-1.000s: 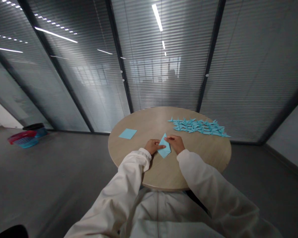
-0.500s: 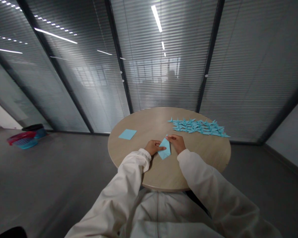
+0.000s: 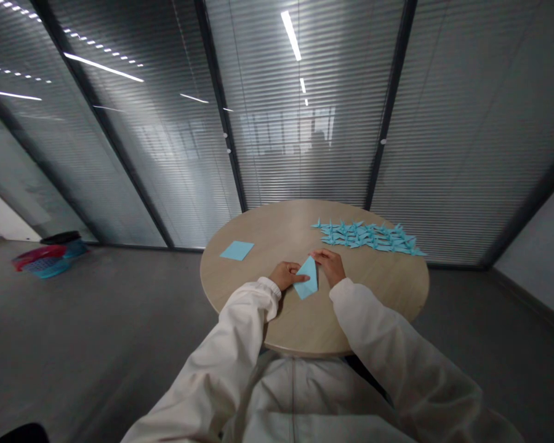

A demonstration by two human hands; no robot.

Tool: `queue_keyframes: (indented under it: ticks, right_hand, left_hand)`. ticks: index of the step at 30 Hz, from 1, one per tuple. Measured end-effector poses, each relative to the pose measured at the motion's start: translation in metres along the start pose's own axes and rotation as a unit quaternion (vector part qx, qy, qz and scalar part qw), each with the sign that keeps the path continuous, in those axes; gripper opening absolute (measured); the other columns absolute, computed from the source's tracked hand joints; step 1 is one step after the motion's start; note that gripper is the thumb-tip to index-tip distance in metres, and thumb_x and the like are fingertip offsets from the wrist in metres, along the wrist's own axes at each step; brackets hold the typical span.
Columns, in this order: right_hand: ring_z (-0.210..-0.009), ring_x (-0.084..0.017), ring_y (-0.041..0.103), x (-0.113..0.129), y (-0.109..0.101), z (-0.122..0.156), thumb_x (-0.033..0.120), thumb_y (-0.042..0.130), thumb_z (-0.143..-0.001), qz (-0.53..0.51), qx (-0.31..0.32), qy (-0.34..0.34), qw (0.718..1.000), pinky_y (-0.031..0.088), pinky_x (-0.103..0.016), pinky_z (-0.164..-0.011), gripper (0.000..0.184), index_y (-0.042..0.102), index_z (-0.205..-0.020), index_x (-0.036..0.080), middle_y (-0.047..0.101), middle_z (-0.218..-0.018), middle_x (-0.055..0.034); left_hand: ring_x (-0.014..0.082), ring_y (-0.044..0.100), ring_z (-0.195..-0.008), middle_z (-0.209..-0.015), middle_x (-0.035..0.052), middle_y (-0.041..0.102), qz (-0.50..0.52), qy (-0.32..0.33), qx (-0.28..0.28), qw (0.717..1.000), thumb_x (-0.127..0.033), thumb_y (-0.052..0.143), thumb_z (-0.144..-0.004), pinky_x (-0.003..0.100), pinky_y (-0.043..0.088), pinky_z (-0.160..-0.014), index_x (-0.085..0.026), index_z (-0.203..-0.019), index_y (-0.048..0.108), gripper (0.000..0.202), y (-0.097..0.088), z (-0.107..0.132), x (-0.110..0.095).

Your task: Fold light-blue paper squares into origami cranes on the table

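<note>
A folded sheet of pale blue origami paper lies on the near part of a round, light wood counter. It forms a narrow kite shape, with its point aimed away from the person. The left hand sits against the sheet's left side, its fingers reaching onto the paper. The right hand sits at the upper right of the sheet, its fingertips at the paper's edge; whether they press on it or only lie beside it is too small to tell. The hands are apart, the sheet between them, and neither looks clamped on it. Judging from this pose, a fold is in hand, and the next move calls for firm, even pressure along the crease.

To the left on the counter lies a flat square of blue paper. To the far right, many blue paper cranes lie packed in rows. White sleeves cover both arms. Beyond the counter rises a glass wall with blinds. On the grey floor at left sits a red and blue basket.
</note>
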State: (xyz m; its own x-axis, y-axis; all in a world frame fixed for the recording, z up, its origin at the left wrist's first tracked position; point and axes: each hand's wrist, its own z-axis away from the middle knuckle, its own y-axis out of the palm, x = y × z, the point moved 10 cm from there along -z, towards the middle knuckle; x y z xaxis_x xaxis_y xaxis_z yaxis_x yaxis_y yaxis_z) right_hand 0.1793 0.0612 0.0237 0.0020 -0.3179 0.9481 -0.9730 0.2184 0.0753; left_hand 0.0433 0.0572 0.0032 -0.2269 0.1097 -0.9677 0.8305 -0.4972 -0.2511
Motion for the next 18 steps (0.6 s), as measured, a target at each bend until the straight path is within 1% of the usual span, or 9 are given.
queue_keyframes:
  ticks: [4, 7, 10, 12, 14, 16, 18]
  right_hand:
    - [-0.057, -0.014, 0.05, -0.004, 0.002, -0.001, 0.048, 0.062, -0.062, -0.001, 0.009, 0.009, 1.0, 0.039, -0.025, -0.054, 0.032, 0.062, -0.065, 0.017, 0.056, -0.057, 0.0005]
    - [-0.055, -0.013, 0.049, -0.005, -0.001, -0.003, 0.048, 0.062, -0.061, 0.012, -0.005, 0.001, 1.0, 0.038, -0.025, -0.052, 0.032, 0.06, -0.063, 0.017, 0.056, -0.056, 0.0003]
    - [-0.055, -0.013, 0.049, -0.006, -0.003, -0.005, 0.051, 0.062, -0.062, 0.027, -0.012, -0.01, 1.0, 0.038, -0.025, -0.052, 0.034, 0.06, -0.065, 0.016, 0.056, -0.057, 0.0]
    - [-0.057, -0.014, 0.051, -0.009, 0.0, -0.005, 0.053, 0.062, -0.062, 0.014, -0.001, -0.004, 1.0, 0.041, -0.025, -0.054, 0.038, 0.061, -0.07, 0.016, 0.059, -0.06, -0.0011]
    - [-0.061, -0.015, 0.054, -0.013, 0.006, -0.005, 0.054, 0.064, -0.061, 0.0, 0.023, 0.007, 1.0, 0.043, -0.027, -0.057, 0.041, 0.062, -0.074, 0.015, 0.062, -0.065, -0.0027]
    - [-0.063, -0.016, 0.056, -0.016, 0.012, -0.004, 0.053, 0.064, -0.061, 0.011, 0.05, 0.007, 0.999, 0.044, -0.027, -0.059, 0.04, 0.063, -0.074, 0.015, 0.064, -0.068, -0.0036]
    - [-0.064, -0.016, 0.056, -0.016, 0.014, -0.003, 0.052, 0.063, -0.063, 0.048, 0.059, -0.007, 0.997, 0.044, -0.027, -0.06, 0.037, 0.062, -0.07, 0.015, 0.064, -0.067, -0.0034]
  left_hand:
    - [0.0095, 0.051, -0.051, -0.058, -0.0014, 0.062, -0.006, -0.006, 0.005, 1.0, -0.039, 0.081, -0.042, 0.02, 0.038, -0.052, -0.012, -0.063, 0.065, 0.037, 0.002, 0.002, -0.002]
    - [0.0085, 0.049, -0.049, -0.054, -0.0026, 0.06, -0.002, -0.007, 0.009, 1.0, -0.036, 0.082, -0.041, 0.02, 0.038, -0.05, -0.012, -0.061, 0.065, 0.036, 0.003, 0.003, -0.004]
    - [0.0092, 0.051, -0.05, -0.053, -0.0027, 0.06, 0.01, -0.005, 0.006, 1.0, -0.035, 0.083, -0.041, 0.02, 0.039, -0.051, -0.012, -0.06, 0.065, 0.035, 0.003, 0.002, -0.004]
    - [0.0108, 0.054, -0.053, -0.055, -0.0015, 0.062, 0.024, -0.005, -0.008, 1.0, -0.035, 0.083, -0.039, 0.021, 0.042, -0.054, -0.012, -0.062, 0.065, 0.037, 0.0, 0.001, -0.002]
    - [0.0129, 0.058, -0.056, -0.057, 0.0, 0.064, 0.042, -0.003, -0.026, 0.999, -0.036, 0.084, -0.039, 0.023, 0.045, -0.058, -0.011, -0.065, 0.067, 0.039, -0.005, 0.0, -0.001]
    - [0.0146, 0.06, -0.058, -0.058, 0.001, 0.065, 0.055, 0.003, -0.041, 0.998, -0.038, 0.083, -0.04, 0.026, 0.047, -0.061, -0.011, -0.067, 0.067, 0.042, -0.009, -0.001, 0.0]
    - [0.0151, 0.06, -0.059, -0.058, 0.0014, 0.065, 0.058, 0.008, -0.042, 0.997, -0.039, 0.083, -0.041, 0.027, 0.048, -0.063, -0.011, -0.068, 0.068, 0.043, -0.011, -0.002, 0.0]
